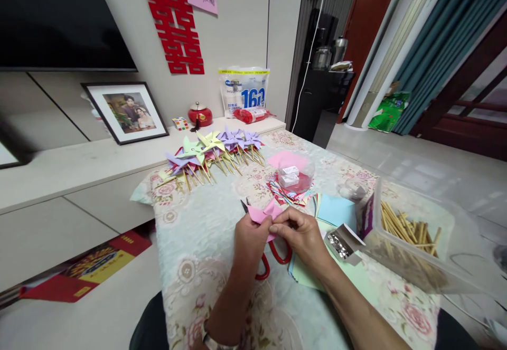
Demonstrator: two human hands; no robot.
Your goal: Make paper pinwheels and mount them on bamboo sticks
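Both hands meet over the flowered tablecloth around a pink paper pinwheel with folded corners. My left hand is closed on its lower left side. From the right, the thumb and fingers of my right hand pinch at the paper's right side; whether a small pin is between them I cannot tell. Beneath the hands lies a pair of scissors with red handles, its dark tips showing beyond the paper. By my right wrist stands a small open box of silvery pins, on sheets of pale green paper.
Finished pinwheels on sticks lie at the table's back left. A clear round container sits on patterned paper pieces. On the right, a clear plastic bin holds bamboo sticks. Blue paper lies beside it.
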